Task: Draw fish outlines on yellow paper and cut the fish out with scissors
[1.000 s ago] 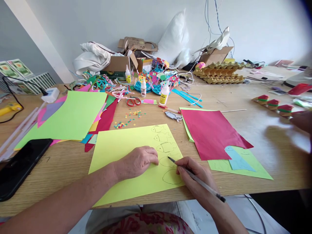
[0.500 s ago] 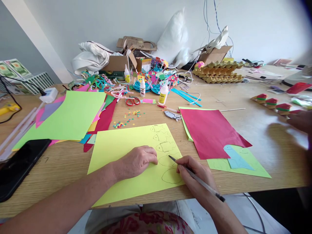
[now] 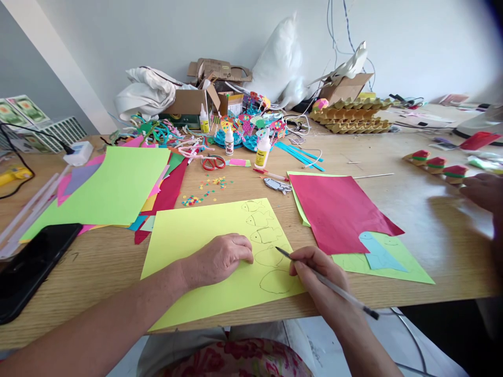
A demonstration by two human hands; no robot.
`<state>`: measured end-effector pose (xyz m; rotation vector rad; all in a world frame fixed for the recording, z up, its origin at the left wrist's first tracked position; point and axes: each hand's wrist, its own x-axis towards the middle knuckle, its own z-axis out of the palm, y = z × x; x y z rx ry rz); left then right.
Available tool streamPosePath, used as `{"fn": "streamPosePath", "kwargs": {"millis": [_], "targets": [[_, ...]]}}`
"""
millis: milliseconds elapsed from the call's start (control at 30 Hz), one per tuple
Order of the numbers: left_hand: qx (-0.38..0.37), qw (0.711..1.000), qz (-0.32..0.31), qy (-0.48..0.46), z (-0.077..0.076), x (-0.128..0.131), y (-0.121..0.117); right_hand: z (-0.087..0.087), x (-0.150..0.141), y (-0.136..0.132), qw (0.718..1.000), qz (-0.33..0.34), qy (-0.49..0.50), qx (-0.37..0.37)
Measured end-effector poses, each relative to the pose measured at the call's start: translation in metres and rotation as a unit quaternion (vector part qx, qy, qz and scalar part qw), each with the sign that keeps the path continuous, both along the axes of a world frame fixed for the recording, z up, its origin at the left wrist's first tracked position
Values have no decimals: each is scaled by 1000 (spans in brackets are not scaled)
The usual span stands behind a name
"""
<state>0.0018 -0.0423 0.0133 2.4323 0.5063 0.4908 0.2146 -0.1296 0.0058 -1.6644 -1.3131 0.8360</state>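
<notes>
A yellow sheet of paper (image 3: 188, 246) lies at the table's front edge, with several pencil-thin fish outlines (image 3: 264, 235) in a column along its right side. My left hand (image 3: 222, 256) rests on the sheet with curled, closed fingers and nothing visible in them, just left of the drawings. In my right hand (image 3: 320, 277) is a pen (image 3: 338, 294) with a clear barrel, held in a writing grip. Its dark tip is over the tail end of the fourth outline. The lowest outline is a plain oval, partly near my right hand.
To the right lie red paper (image 3: 338, 209) and a blue fish cutout (image 3: 381, 254). Left are a green sheet (image 3: 118, 183) and a phone (image 3: 35, 267). Behind stand glue bottles (image 3: 262, 152), scissors (image 3: 213, 163) and confetti (image 3: 194, 200). Another person's hand (image 3: 485, 191) is at far right.
The pen tip has moved slightly right and up along the fourth fish, my right hand shifting right with it. My left hand stays in place.
</notes>
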Motion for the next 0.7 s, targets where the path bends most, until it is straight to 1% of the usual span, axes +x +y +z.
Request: {"fn": "streamPosePath", "kwargs": {"millis": [100,200,333,400,467,600,700], "targets": [[1,1000,-5,13,2,-1,-1,3,5,-1,997,-9,72,16],[20,999,-17,32,5,-1,-3,7,7,-3,997,-10,78,20],[67,996,-34,56,8,1,-6,6,6,-4,998,31,59,18],[83,994,-42,57,9,2,-7,4,6,-4,998,40,44,7],[91,993,-50,56,9,2,-7,3,6,-5,999,47,15,-1],[103,991,-52,61,7,2,-7,4,8,-7,995,89,-49,-2],[115,990,-49,65,4,2,-7,5,8,-8,992,103,-65,-3]]}}
